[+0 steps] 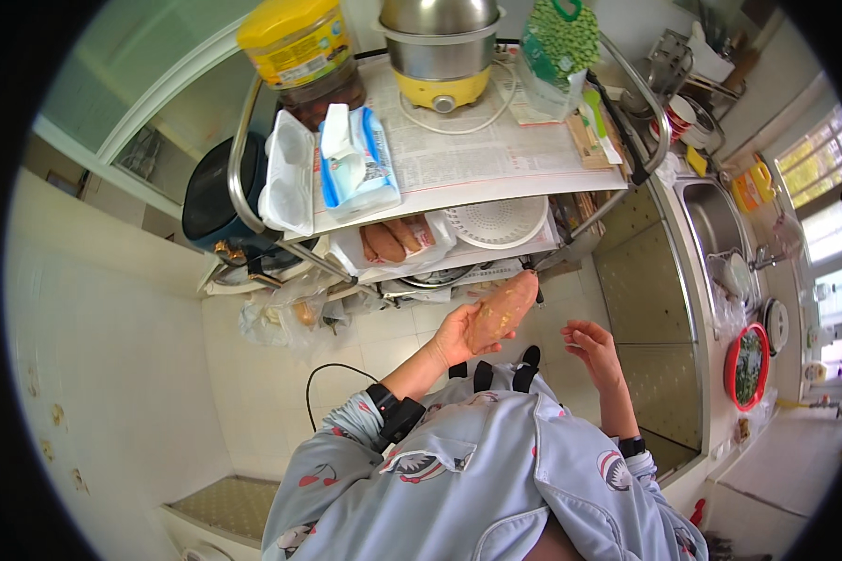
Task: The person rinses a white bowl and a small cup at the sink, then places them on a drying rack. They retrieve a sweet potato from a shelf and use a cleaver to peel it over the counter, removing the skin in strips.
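Note:
A large sweet potato (503, 313) with reddish skin and yellow scraped patches lies in my left hand (456, 332), my fingers wrapped around its lower end. Its tip points up and right, towards the metal rack cart. To the right, my right hand (593, 348) hangs in the air, fingers half bent and apart, holding nothing. More sweet potatoes (384, 242) rest in a plastic bag on the cart's middle shelf. Beside them stands a white perforated basket (499, 219).
The cart's newspaper-covered top (456, 168) carries a steel-and-yellow electric cooker (443, 59), a yellow-lidded jar (298, 52), a tissue pack (358, 165) and a bag of peas (560, 45). Rightward, the counter holds a sink (717, 210) and a red basket of greens (748, 366). Plastic bags (291, 315) sit on the floor.

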The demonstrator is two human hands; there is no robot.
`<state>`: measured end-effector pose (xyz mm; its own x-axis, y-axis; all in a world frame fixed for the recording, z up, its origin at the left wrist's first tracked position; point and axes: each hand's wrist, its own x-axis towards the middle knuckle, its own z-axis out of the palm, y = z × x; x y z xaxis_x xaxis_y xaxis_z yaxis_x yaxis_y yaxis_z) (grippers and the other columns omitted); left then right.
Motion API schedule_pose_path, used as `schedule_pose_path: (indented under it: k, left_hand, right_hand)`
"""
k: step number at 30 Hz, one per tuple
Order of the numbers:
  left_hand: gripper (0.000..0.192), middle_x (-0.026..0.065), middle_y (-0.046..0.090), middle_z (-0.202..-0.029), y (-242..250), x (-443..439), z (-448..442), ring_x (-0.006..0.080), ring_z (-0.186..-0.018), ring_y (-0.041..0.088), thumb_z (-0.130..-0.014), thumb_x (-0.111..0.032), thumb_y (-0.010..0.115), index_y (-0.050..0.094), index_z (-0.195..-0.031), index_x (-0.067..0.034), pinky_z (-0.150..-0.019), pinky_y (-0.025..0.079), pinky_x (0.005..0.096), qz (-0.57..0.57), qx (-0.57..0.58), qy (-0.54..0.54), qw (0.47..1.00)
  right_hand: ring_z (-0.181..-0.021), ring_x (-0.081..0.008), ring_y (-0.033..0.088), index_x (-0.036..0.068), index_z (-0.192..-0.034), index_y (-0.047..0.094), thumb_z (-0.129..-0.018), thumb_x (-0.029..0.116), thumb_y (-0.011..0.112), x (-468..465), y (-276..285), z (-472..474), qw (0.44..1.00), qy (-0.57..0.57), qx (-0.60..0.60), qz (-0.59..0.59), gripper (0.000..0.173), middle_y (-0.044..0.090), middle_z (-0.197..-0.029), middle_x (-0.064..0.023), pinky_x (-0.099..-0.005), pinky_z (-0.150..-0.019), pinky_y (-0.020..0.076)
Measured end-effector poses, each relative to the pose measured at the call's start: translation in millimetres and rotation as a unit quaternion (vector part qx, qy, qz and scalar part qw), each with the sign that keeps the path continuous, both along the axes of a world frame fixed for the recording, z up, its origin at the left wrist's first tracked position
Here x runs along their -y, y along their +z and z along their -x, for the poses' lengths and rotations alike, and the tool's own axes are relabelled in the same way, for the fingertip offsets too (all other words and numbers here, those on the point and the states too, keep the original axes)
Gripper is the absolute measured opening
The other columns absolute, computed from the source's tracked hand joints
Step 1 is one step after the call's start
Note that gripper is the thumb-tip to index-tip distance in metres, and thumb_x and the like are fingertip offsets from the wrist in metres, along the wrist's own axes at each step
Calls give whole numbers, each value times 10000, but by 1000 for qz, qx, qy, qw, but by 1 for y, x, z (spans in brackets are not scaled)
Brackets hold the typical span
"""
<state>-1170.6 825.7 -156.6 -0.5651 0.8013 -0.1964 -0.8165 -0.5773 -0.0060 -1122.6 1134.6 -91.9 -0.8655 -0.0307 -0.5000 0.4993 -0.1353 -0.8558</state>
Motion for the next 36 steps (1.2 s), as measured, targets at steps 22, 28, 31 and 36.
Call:
schedule_pose_path:
  k: [22, 28, 31, 36]
  left_hand:
    - [583, 209, 558, -1356, 30, -56, 17, 406, -1226, 565, -963, -329, 525, 405, -1461, -50, -954, 516, 561, 79, -72, -110, 988]
    - [584, 190, 546, -1375, 19, -95, 12, 374, -1236, 565, -991, -349, 528, 381, -1473, -53, -926, 537, 527, 132, -74, -153, 977]
    - [587, 166, 522, -1403, 19, -126, 8, 364, -1255, 550, -980, -321, 543, 370, -1490, -87, -900, 534, 550, 159, -67, -194, 966]
    - [515, 131, 585, -1308, 23, -212, -8, 334, -1135, 599, -970, -316, 561, 435, -1420, -102, -913, 507, 571, 222, -91, -254, 937]
  right_hand:
    - [-948, -131, 637, 16, -1181, 626, -970, 151, 585, -33, -11, -72, 990, -137, 20, -22, 254, 693, -1070, -73, -304, -854, 530]
    - [-865, -135, 644, 20, -1115, 651, -945, 111, 603, -70, -28, -131, 963, -264, 42, 1, 198, 701, -1014, -74, -287, -759, 539]
    - [-924, -134, 655, 36, -1130, 661, -935, 131, 622, -94, -35, -161, 952, -303, 48, -13, 221, 703, -1032, -63, -298, -797, 542]
    - [-858, -105, 647, 45, -1104, 666, -955, 132, 609, -158, -37, -224, 914, -404, 23, 23, 182, 712, -1017, -58, -276, -781, 534]
